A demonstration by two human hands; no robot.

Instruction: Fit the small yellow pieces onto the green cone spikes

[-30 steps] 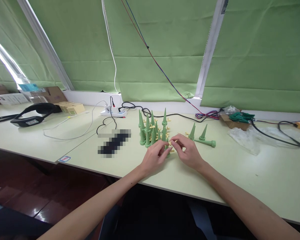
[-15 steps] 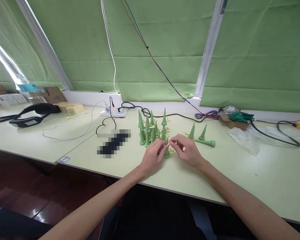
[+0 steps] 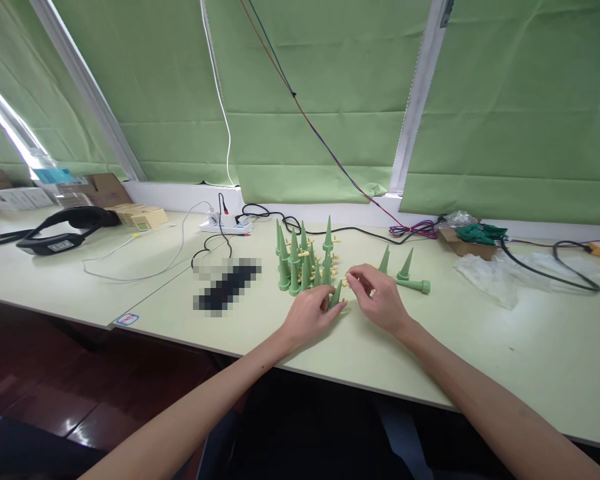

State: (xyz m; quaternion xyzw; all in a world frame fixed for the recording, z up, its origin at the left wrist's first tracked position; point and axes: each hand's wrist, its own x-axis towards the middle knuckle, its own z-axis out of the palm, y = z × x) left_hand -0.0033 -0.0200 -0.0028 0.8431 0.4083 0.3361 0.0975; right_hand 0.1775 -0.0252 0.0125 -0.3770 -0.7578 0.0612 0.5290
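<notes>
Several green cone-shaped spikes (image 3: pixel 294 261) with small yellow side pieces stand upright in a cluster on the table. At the front of the cluster, my left hand (image 3: pixel 311 313) has its thumb and fingers around a slightly tilted green spike (image 3: pixel 335 295). Just to the right, my right hand (image 3: pixel 379 298) is closed in a pinch at a small yellow piece (image 3: pixel 345 283), close to that spike's tip. Beyond my right hand, two green spikes stand upright, one of them here (image 3: pixel 405 265), and another spike (image 3: pixel 416 286) lies on its side.
A power strip (image 3: pixel 226 225) with cables lies at the back. Left are a black headset (image 3: pixel 63 230) and yellow boxes (image 3: pixel 147 219); a blurred-out dark object (image 3: pixel 227 287) is nearer. A cardboard box (image 3: pixel 465 244) and clear plastic bags (image 3: pixel 490 279) lie to the right.
The two hands have moved slightly apart. My left fingers have lowered from the pinch to around the front spike, which now leans right; my right hand has shifted a little right.
</notes>
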